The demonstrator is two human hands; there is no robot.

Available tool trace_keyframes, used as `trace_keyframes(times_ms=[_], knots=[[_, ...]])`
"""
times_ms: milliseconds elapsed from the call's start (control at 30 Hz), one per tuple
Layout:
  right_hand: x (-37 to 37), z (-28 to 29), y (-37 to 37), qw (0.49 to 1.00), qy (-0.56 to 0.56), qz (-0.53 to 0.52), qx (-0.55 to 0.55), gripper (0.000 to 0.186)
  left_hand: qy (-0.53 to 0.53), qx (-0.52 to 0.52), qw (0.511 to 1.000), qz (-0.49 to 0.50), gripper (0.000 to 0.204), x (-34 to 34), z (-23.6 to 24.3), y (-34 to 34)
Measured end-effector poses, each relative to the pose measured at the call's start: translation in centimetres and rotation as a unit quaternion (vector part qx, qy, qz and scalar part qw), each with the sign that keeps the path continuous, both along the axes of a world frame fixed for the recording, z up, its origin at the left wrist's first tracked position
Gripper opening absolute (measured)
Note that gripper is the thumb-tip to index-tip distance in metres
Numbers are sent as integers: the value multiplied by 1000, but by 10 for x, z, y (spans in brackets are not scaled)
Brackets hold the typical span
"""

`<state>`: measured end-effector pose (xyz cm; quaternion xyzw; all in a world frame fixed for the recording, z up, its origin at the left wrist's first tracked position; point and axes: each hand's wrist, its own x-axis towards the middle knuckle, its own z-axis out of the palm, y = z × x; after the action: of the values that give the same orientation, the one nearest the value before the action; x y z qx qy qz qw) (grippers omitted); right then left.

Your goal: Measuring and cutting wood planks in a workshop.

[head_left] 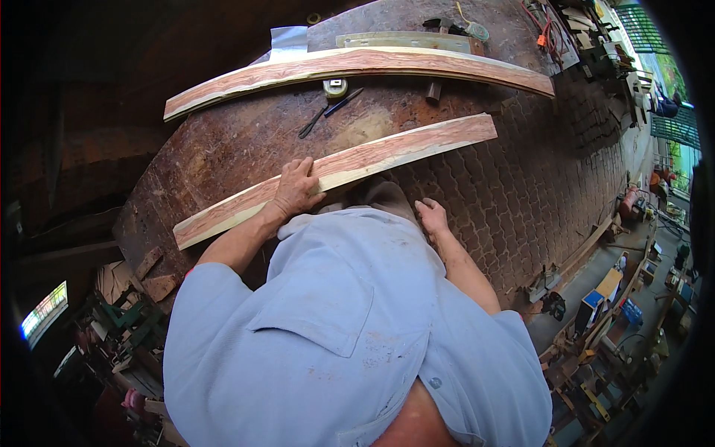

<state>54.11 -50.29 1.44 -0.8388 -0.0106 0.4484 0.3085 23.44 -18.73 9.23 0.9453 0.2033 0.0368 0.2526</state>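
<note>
My left hand [296, 188] lies flat on the near plank [335, 179], fingers spread and pressing, not wrapped around it. The plank's long axis runs from the bench's [223, 156] near left edge up toward its right side. My right hand [432, 217] hangs loosely open just below the plank, off it and gripping nothing. A far plank [357, 71] lies beyond, well apart.

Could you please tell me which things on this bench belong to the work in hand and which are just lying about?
In hand:
left hand pressing flat on the near plank
right hand by the bench edge, holding nothing

Lying about:
far plank
tape measure
pen
metal ruler
workbench
</note>
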Motion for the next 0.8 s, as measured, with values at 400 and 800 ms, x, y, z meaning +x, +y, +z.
trace_keyframes(times_ms=[400,800], knots=[[15,138,28,941,158,83,287,59,-48,-70,994,-75,35,131,111,-52],[193,244,-152,840,-68,-182,506,29,-168,-125,951,-228,50,416,194,-263]])
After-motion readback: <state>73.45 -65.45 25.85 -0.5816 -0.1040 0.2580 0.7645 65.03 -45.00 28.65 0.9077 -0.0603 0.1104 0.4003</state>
